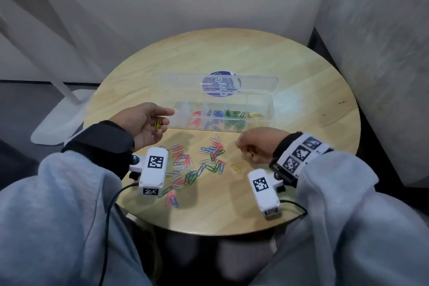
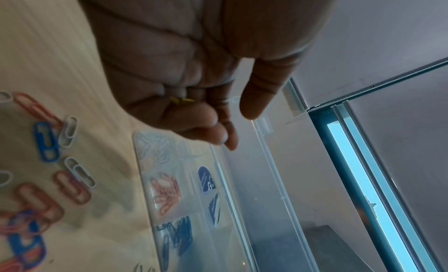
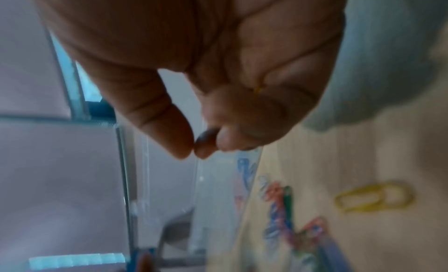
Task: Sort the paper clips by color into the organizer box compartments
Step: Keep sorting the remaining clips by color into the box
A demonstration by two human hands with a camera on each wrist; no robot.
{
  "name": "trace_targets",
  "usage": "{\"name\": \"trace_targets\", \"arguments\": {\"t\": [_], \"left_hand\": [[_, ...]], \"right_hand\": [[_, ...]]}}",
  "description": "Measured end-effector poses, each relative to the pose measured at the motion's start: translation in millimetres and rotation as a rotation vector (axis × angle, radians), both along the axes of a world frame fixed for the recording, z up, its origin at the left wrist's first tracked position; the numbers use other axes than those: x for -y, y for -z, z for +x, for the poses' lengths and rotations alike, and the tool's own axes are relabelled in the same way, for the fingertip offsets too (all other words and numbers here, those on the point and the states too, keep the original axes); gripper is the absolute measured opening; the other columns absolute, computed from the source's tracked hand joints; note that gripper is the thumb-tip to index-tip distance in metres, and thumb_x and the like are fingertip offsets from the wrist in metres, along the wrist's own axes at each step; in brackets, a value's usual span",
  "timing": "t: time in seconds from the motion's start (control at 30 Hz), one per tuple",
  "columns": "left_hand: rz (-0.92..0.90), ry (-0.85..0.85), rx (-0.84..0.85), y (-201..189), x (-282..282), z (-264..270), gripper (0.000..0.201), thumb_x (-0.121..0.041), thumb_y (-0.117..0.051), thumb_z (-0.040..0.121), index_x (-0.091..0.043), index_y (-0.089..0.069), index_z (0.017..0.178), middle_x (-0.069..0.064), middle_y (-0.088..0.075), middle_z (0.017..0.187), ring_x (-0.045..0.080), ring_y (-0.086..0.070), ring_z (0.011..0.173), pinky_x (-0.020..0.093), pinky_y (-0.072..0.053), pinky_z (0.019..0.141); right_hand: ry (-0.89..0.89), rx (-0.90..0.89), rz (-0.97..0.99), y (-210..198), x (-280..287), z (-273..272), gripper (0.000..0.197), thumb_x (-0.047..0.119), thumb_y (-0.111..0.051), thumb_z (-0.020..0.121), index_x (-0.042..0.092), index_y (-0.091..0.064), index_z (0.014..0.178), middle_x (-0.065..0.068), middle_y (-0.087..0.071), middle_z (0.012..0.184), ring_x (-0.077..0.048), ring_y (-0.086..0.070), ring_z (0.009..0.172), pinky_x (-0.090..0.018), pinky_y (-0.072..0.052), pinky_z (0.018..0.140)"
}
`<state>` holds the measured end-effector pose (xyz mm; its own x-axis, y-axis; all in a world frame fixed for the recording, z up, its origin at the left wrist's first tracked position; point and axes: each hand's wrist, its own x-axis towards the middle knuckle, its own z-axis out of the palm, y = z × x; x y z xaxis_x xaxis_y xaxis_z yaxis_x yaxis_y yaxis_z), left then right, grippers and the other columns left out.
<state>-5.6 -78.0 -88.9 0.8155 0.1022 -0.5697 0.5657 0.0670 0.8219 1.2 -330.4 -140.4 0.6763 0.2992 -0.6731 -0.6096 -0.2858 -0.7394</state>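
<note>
The clear organizer box (image 1: 270, 102) lies open across the table, its lid (image 1: 176, 81) folded back. Its compartments hold white (image 2: 155, 147), red (image 1: 196, 114), blue (image 1: 217, 113), green (image 1: 234, 114) and yellow clips (image 1: 255, 115). My left hand (image 1: 160, 121) hovers palm-up by the box's left end, its fingers curled over a few yellow clips (image 1: 158, 124) (image 2: 181, 100). My right hand (image 1: 246, 146) hovers in front of the box's right half, curled round a yellow clip (image 3: 259, 88). A mixed pile of loose clips (image 1: 197, 162) lies between my hands. One yellow clip (image 1: 236, 168) (image 3: 373, 196) lies apart.
The round wooden table (image 1: 313, 81) has its near edge just in front of my wrists. A round blue sticker (image 1: 220, 83) shows through the lid. A white stand base (image 1: 60, 121) sits on the floor to the left. Grey walls close in behind and on the right.
</note>
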Motion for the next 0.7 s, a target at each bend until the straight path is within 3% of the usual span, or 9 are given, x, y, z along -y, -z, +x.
{"name": "trace_targets", "arguments": {"t": [0.07, 0.13, 0.2, 0.37, 0.53, 0.63, 0.7], "left_hand": [[0.005, 0.0, 0.0, 2, 1, -1, 0.024, -0.016, -0.04, 0.092, -0.011, -0.063, 0.087, 0.001, -0.051, 0.063, 0.007, -0.05, 0.041, 0.012, -0.042, 0.039], [0.013, 0.007, -0.005, 4, 4, -3, 0.024, -0.016, -0.039, 0.092, -0.01, -0.062, 0.087, 0.001, -0.052, 0.062, 0.006, -0.051, 0.04, 0.011, -0.043, 0.04], [0.025, 0.03, -0.015, 7, 10, -5, 0.023, -0.015, -0.04, 0.093, -0.01, -0.062, 0.088, 0.002, -0.052, 0.063, 0.007, -0.052, 0.041, 0.012, -0.043, 0.04], [0.028, 0.111, -0.012, 12, 25, -10, 0.021, -0.013, -0.043, 0.093, -0.008, -0.062, 0.087, 0.006, -0.057, 0.073, 0.009, -0.058, 0.05, 0.015, -0.05, 0.047], [-0.027, 0.201, -0.009, 12, 36, -12, 0.028, -0.022, -0.039, 0.097, -0.007, -0.061, 0.088, 0.008, -0.061, 0.081, 0.015, -0.061, 0.066, 0.018, -0.054, 0.055], [-0.052, 0.233, -0.015, 10, 43, -14, 0.033, -0.028, -0.038, 0.098, -0.008, -0.062, 0.088, 0.009, -0.062, 0.084, 0.015, -0.064, 0.068, 0.018, -0.055, 0.057], [-0.057, 0.249, -0.013, 9, 48, -15, 0.034, -0.031, -0.038, 0.098, -0.009, -0.062, 0.088, 0.009, -0.062, 0.085, 0.016, -0.064, 0.071, 0.019, -0.055, 0.058]], "right_hand": [[-0.268, 0.198, -0.398, 0, -4, -4, 0.019, 0.02, -0.062, 0.086, 0.014, -0.052, 0.071, -0.002, -0.055, 0.065, -0.01, -0.053, 0.044, -0.019, -0.043, 0.046], [-0.547, 0.403, -0.783, 3, -10, -7, 0.017, 0.033, -0.063, 0.082, 0.016, -0.06, 0.083, -0.003, -0.065, 0.088, -0.016, -0.062, 0.077, -0.027, -0.052, 0.072], [-0.646, 0.439, -0.946, 8, -16, -7, 0.03, 0.039, -0.06, 0.08, 0.013, -0.065, 0.095, -0.005, -0.068, 0.101, -0.023, -0.064, 0.094, -0.031, -0.052, 0.083], [-0.745, 0.394, -1.014, 13, -27, -2, 0.027, 0.039, -0.063, 0.078, 0.015, -0.065, 0.09, -0.005, -0.067, 0.092, -0.024, -0.065, 0.089, -0.031, -0.051, 0.078], [-0.871, 0.387, -1.055, 9, -34, -2, 0.021, 0.025, -0.059, 0.084, 0.009, -0.068, 0.095, -0.006, -0.058, 0.081, -0.024, -0.056, 0.074, -0.027, -0.044, 0.066], [-0.87, 0.398, -1.036, 8, -32, -4, 0.008, 0.019, -0.057, 0.081, 0.013, -0.059, 0.076, -0.004, -0.05, 0.066, -0.02, -0.049, 0.058, -0.022, -0.04, 0.054], [-0.765, 0.397, -0.951, 10, -25, -4, 0.008, 0.022, -0.059, 0.075, 0.016, -0.058, 0.071, -0.004, -0.056, 0.068, -0.022, -0.057, 0.064, -0.024, -0.046, 0.06]]}}
